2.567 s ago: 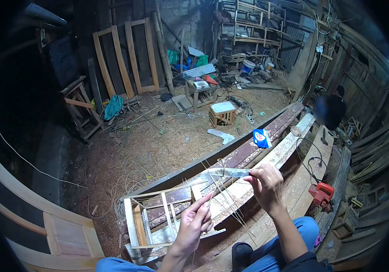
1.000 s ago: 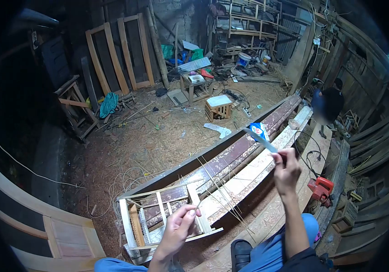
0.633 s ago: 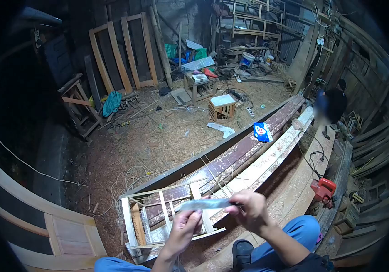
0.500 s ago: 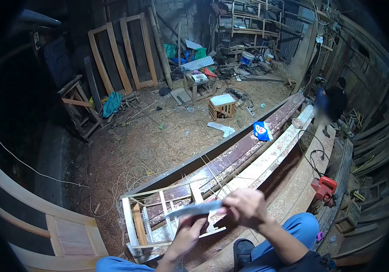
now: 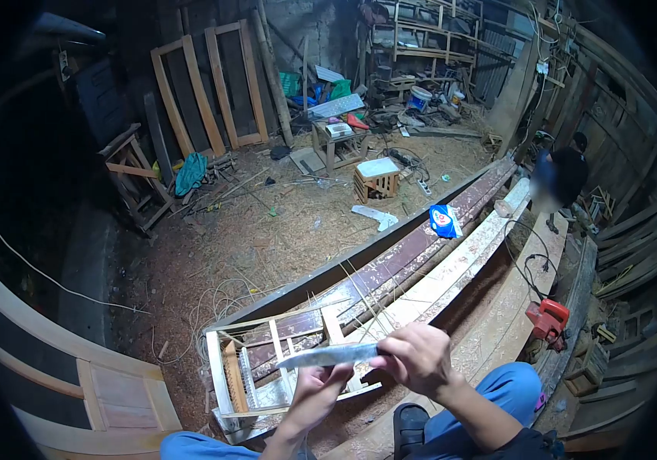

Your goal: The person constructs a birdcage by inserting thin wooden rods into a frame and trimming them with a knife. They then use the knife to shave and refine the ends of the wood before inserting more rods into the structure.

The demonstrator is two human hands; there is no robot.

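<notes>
The right hand (image 5: pixel 418 359) is clenched on a knife (image 5: pixel 334 354) at 6 o'clock, blade pointing to 9 o'clock over the wooden frame (image 5: pixel 214 369), the left hand (image 5: pixel 315 389) curled under it, its hold unclear; shallow strokes away from that hand would likely serve best.

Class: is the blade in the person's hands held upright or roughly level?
Roughly level. The blade runs sideways from the right hand, which grips one end, toward the left hand just beneath it.
</notes>
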